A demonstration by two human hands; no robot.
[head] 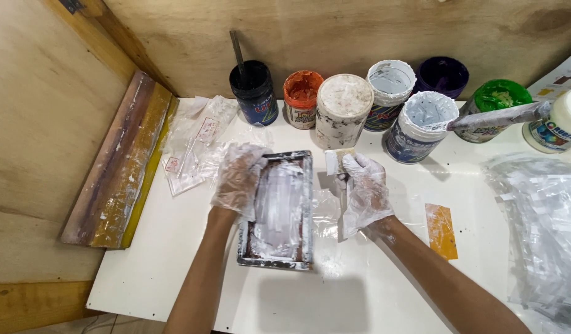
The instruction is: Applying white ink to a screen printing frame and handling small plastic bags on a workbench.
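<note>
Screen-printing workshop: open ink pots [360, 99], squeegee [115, 164], small printing frame [279, 210], plywood walls [44, 111].

Small framed screen [277, 210] flat, white-smeared, scraper [339, 161] probably upright
</note>
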